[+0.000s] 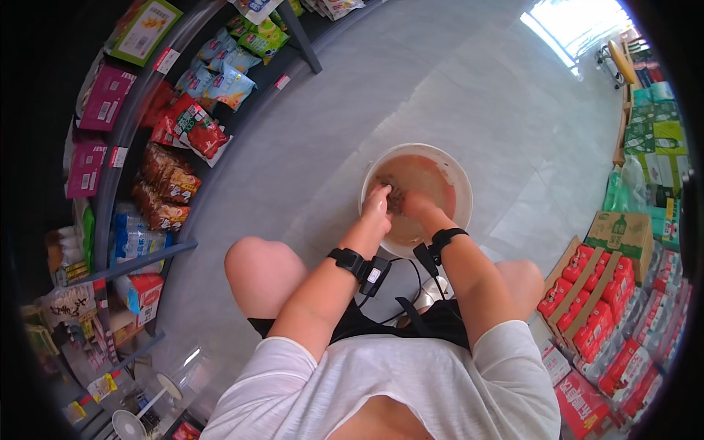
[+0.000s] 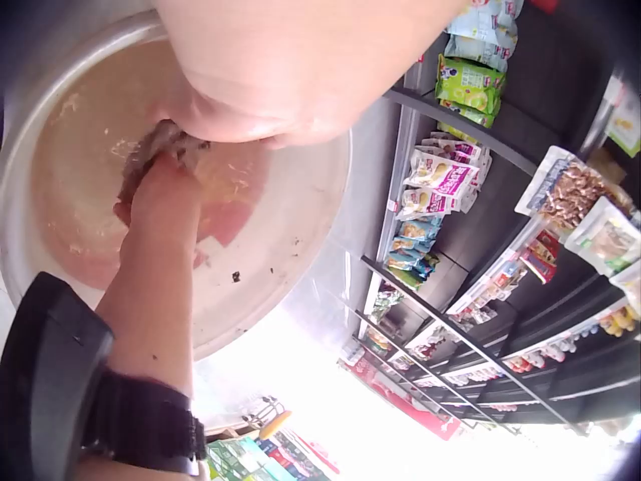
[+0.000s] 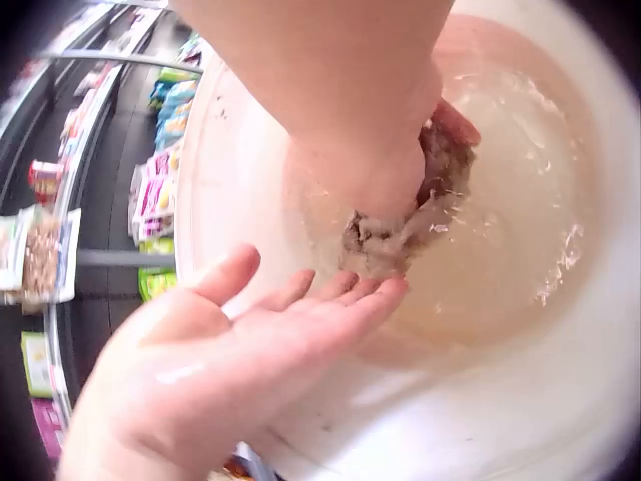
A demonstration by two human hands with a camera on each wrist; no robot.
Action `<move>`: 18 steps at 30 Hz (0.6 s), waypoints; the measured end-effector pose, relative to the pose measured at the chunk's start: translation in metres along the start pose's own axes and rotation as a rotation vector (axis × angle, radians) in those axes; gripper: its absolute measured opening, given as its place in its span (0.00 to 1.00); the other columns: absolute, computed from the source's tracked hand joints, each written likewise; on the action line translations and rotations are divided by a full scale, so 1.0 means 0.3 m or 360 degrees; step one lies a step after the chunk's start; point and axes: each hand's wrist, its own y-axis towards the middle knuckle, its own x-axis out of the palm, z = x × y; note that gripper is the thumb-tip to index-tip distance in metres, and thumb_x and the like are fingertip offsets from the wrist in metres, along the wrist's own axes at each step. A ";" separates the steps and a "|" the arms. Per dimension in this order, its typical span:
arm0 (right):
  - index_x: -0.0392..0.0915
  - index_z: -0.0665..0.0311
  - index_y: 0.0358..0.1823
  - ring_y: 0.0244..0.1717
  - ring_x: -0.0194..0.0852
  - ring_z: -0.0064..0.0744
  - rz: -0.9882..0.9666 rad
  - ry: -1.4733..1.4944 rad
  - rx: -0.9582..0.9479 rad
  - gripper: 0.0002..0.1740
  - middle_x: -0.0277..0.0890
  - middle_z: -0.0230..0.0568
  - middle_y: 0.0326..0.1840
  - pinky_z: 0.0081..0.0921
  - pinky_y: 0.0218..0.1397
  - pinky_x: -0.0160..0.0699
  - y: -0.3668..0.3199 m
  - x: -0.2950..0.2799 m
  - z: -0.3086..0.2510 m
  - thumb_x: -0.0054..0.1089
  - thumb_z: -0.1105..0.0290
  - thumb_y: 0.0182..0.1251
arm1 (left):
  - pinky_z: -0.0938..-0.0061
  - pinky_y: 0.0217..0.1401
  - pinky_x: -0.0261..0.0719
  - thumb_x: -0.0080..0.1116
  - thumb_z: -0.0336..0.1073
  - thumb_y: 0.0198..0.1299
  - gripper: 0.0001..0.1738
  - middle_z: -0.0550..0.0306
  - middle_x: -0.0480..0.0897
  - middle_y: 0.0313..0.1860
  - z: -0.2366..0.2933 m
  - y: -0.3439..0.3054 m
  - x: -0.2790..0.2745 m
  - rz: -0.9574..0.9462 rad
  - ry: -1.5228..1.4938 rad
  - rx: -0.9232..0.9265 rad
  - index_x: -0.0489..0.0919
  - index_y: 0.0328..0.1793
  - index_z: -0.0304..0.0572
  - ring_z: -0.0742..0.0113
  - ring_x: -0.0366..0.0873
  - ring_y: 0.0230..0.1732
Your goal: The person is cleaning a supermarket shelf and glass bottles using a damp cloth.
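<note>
A white bucket (image 1: 468,180) of murky brownish water stands on the floor between the person's knees. Inside it, the right hand (image 1: 418,204) reaches down and grips a soggy, grey-brown, cloth-like clump (image 3: 376,241); its fingers are partly hidden by the clump and the water. Beside it is the left hand (image 3: 270,341), palm turned up and fingers extended, with the fingertips right at the clump's lower edge in the right wrist view. The left hand looks wet. Dark specks (image 2: 236,277) dot the bucket's inner wall.
Shelves with snack packets (image 1: 198,132) run along the left. On the right stand red packs of drinks (image 1: 587,301) and a cardboard box (image 1: 620,238). Grey tiled floor (image 1: 330,110) stretches ahead. Black straps with devices (image 1: 359,268) and cables sit at the wrists.
</note>
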 end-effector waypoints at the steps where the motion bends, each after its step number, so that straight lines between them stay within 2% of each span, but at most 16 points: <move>1: 0.82 0.65 0.50 0.52 0.80 0.49 -0.0007 0.0014 0.0045 0.19 0.81 0.54 0.51 0.42 0.55 0.77 0.002 0.012 0.013 0.54 0.61 0.65 | 0.46 0.78 0.29 0.55 0.43 0.65 0.41 0.59 0.45 0.83 -0.012 0.011 -0.003 0.0010 0.0004 -0.0033 0.49 0.81 0.59 0.56 0.31 0.83; 2: 0.82 0.66 0.50 0.52 0.80 0.49 -0.0011 0.0028 0.0091 0.19 0.81 0.54 0.51 0.42 0.55 0.77 0.008 0.018 0.026 0.55 0.63 0.63 | 0.48 0.78 0.26 0.55 0.43 0.64 0.40 0.60 0.46 0.83 -0.024 0.023 -0.005 0.0036 -0.0004 -0.0036 0.51 0.80 0.58 0.57 0.31 0.82; 5: 0.80 0.65 0.52 0.52 0.80 0.44 -0.0258 0.0908 0.0568 0.18 0.81 0.50 0.50 0.39 0.52 0.79 0.038 -0.021 0.047 0.57 0.65 0.62 | 0.54 0.70 0.59 0.59 0.46 0.62 0.31 0.57 0.68 0.70 -0.056 0.063 -0.005 0.0220 0.0040 -0.0004 0.67 0.73 0.57 0.60 0.62 0.70; 8: 0.78 0.63 0.48 0.50 0.78 0.38 -0.0250 0.2598 0.0472 0.15 0.80 0.42 0.46 0.34 0.48 0.79 -0.132 -0.138 -0.039 0.59 0.64 0.64 | 0.47 0.70 0.59 0.53 0.46 0.66 0.25 0.57 0.70 0.67 -0.054 0.126 -0.011 0.0142 -0.0151 -0.0172 0.70 0.67 0.51 0.56 0.62 0.71; 11: 0.75 0.61 0.43 0.47 0.77 0.34 -0.0260 0.2593 -0.0110 0.12 0.78 0.33 0.42 0.32 0.46 0.78 -0.237 -0.181 -0.102 0.58 0.62 0.67 | 0.54 0.59 0.73 0.50 0.49 0.68 0.17 0.57 0.78 0.54 -0.011 0.024 0.037 -0.0008 -0.0143 -0.0138 0.74 0.55 0.50 0.57 0.74 0.56; 12: 0.74 0.62 0.42 0.46 0.77 0.34 -0.0118 0.2380 -0.0225 0.12 0.77 0.34 0.40 0.33 0.45 0.77 -0.283 -0.188 -0.131 0.57 0.61 0.68 | 0.63 0.46 0.81 0.51 0.50 0.67 0.14 0.56 0.81 0.46 -0.023 0.036 0.014 -0.0365 -0.0301 -0.0080 0.75 0.51 0.54 0.62 0.80 0.46; 14: 0.73 0.63 0.39 0.44 0.77 0.33 0.0145 0.1944 -0.0449 0.14 0.76 0.36 0.37 0.34 0.45 0.76 -0.354 -0.191 -0.188 0.56 0.58 0.70 | 0.65 0.44 0.81 0.50 0.49 0.68 0.13 0.56 0.81 0.44 -0.073 0.174 -0.075 -0.0868 -0.0396 -0.0078 0.75 0.50 0.53 0.61 0.80 0.43; 16: 0.72 0.63 0.39 0.44 0.78 0.38 0.0366 0.1482 -0.0401 0.16 0.77 0.43 0.37 0.37 0.46 0.75 -0.345 -0.177 -0.197 0.53 0.56 0.71 | 0.66 0.43 0.82 0.48 0.47 0.69 0.12 0.57 0.82 0.42 -0.053 0.139 -0.052 -0.0928 -0.0444 -0.0108 0.75 0.50 0.51 0.61 0.81 0.42; 17: 0.72 0.64 0.39 0.45 0.79 0.41 0.0471 0.1250 -0.0375 0.17 0.77 0.46 0.37 0.39 0.47 0.75 -0.341 -0.170 -0.201 0.51 0.55 0.72 | 0.66 0.42 0.82 0.46 0.45 0.69 0.12 0.57 0.82 0.42 -0.055 0.122 -0.024 -0.0736 -0.0450 -0.0137 0.75 0.50 0.51 0.61 0.81 0.41; 18: 0.73 0.63 0.40 0.44 0.79 0.52 0.0714 0.1028 -0.0388 0.21 0.77 0.55 0.37 0.42 0.47 0.75 -0.358 -0.188 -0.213 0.46 0.50 0.73 | 0.66 0.42 0.82 0.45 0.43 0.70 0.11 0.57 0.82 0.42 -0.037 0.057 0.019 -0.0540 -0.0456 -0.0166 0.75 0.50 0.50 0.61 0.82 0.41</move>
